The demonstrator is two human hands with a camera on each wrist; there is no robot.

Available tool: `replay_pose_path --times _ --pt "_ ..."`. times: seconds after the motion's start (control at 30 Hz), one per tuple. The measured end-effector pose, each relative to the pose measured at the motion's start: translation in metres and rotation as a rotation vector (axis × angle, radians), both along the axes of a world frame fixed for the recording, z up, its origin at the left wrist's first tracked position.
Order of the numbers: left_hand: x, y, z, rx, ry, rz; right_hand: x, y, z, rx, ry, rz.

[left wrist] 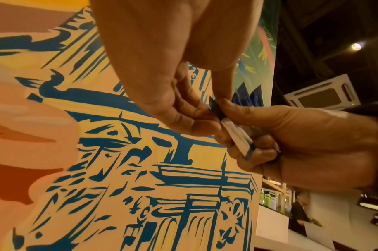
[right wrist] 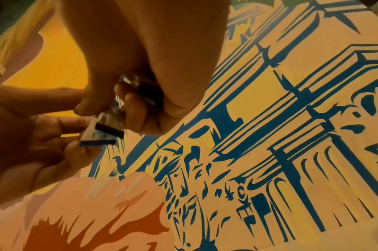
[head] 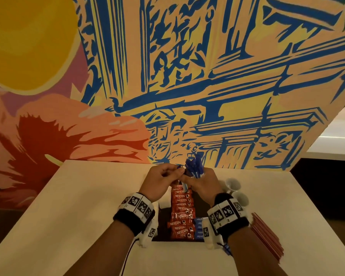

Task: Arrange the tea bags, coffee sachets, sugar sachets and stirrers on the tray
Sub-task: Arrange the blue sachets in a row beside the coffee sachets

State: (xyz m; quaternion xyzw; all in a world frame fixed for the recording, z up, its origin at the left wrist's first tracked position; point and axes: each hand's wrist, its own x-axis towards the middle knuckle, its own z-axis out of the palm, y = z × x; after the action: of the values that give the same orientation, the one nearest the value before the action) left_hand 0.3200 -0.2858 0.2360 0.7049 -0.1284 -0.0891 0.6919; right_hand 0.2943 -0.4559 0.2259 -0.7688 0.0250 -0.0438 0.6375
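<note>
Over the far end of the dark tray (head: 163,216) my right hand (head: 190,177) grips a fanned bundle of blue-and-white sugar sachets (head: 194,166). My left hand (head: 179,171) pinches the end of one sachet (left wrist: 214,106) of that bundle between thumb and fingers. In the left wrist view the right hand (left wrist: 258,135) curls round the bundle's white lower part (left wrist: 237,135). The right wrist view shows the sachet ends (right wrist: 102,134) between both hands. A row of red Nescafe coffee sachets (head: 182,212) overlaps down the tray's middle, with some blue sachets (head: 198,229) beside it.
A stack of thin red stirrers (head: 266,236) lies on the white table (head: 78,216) to the right of the tray. White cups (head: 232,185) stand behind it. A painted mural wall (head: 187,76) rises right behind the table.
</note>
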Motion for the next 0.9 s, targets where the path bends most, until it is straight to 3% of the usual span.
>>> replay_pose_path --times 0.3,0.43,0.63,0.9 --pt "0.003 0.012 -0.008 -0.215 0.182 -0.029 -0.002 -0.014 0.008 0.032 0.08 0.104" --pt "0.003 0.018 -0.01 -0.178 0.159 -0.06 -0.004 -0.021 0.011 0.075 0.125 0.171" --pt "-0.002 0.017 -0.005 -0.134 0.143 -0.093 -0.002 -0.028 0.006 -0.16 0.188 0.214" --pt "-0.008 0.003 -0.009 -0.095 0.108 -0.06 -0.008 -0.027 0.009 -0.236 0.17 0.266"
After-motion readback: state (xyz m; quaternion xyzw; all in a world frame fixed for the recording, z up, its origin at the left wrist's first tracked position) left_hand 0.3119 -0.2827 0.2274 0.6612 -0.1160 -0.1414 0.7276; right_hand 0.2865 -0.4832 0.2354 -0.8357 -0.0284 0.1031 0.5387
